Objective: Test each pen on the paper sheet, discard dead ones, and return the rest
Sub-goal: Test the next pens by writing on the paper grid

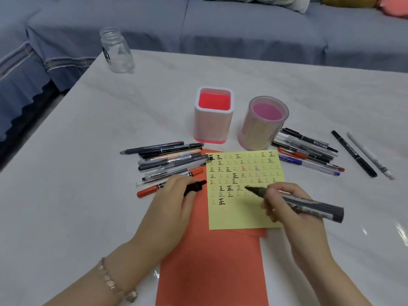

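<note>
Here my right hand point(284, 204) grips a grey marker point(309, 205), its tip at the yellow paper sheet point(245, 215) among rows of test marks. My left hand point(174, 195) pinches the black cap point(195, 187) beside it. Pens lie piled on the surface point(88, 195) either side.

White marble-pattern table point(110, 133), glossy with light glare at its near right corner, stands before a blue-grey covered sofa point(220, 25) with scalloped trim on its left; cushions point(287, 2) along the sofa back.
</note>
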`<state>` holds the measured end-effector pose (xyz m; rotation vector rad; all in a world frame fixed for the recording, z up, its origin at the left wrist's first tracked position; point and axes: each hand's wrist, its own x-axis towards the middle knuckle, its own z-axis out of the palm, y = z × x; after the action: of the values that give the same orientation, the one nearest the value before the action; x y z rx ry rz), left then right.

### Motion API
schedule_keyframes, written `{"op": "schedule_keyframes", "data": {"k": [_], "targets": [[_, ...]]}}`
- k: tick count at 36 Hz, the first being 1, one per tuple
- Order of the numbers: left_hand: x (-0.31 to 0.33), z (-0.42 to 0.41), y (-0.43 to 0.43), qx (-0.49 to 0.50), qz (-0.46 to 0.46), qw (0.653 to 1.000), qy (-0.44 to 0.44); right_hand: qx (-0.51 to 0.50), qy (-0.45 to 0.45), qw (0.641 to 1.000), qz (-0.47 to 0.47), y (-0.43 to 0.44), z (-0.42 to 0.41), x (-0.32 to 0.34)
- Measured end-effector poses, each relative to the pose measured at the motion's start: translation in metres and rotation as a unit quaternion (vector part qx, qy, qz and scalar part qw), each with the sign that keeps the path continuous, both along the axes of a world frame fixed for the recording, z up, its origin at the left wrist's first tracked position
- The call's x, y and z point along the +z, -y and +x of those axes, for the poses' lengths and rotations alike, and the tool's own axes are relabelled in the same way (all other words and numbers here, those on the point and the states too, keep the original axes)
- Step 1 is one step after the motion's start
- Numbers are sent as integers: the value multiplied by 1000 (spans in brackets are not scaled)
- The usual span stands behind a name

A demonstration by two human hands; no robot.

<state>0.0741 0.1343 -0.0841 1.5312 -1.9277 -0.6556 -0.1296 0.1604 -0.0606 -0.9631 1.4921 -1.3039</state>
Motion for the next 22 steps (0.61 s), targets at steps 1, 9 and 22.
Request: {"op": "schedule_keyframes", "data": {"k": [1, 9, 22], "targets": [[8, -6, -3, 3, 35, 997, -67, 11, 57, 998, 4, -1, 1, 5], [28, -27, -14, -30, 85, 969, -231, 84, 130, 988, -15, -7, 4, 31], [40, -30, -17, -135, 47, 978, -149, 95, 58, 994, -1, -12, 0, 29]]}}
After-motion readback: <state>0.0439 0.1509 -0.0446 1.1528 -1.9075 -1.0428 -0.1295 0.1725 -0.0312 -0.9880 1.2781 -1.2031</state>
